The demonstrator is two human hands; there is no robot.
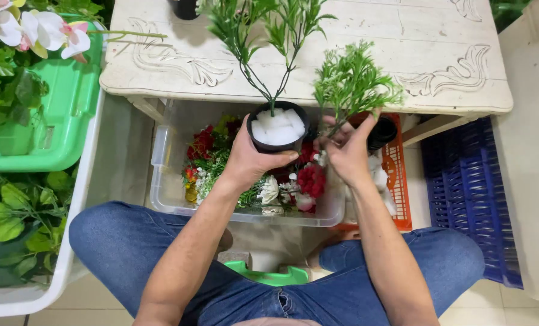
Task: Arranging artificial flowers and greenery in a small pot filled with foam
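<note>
My left hand (251, 158) grips a small black pot (277, 128) filled with white foam. A tall green artificial stem (268, 36) stands upright in the foam. My right hand (346, 151) pinches the base of a bushy light-green sprig (351, 81), held just right of the pot and apart from it. Both hands hover over a clear plastic bin (164, 175) holding red, white and yellow artificial flowers (310, 180) with greenery.
A white carved table (402, 54) lies just beyond the hands. An orange crate (398, 181) with a black pot (383, 131) sits right of the bin, a blue crate (465, 187) further right. A green tub (64, 115), white orchids (37, 30) and leafy plants (10, 217) stand at left.
</note>
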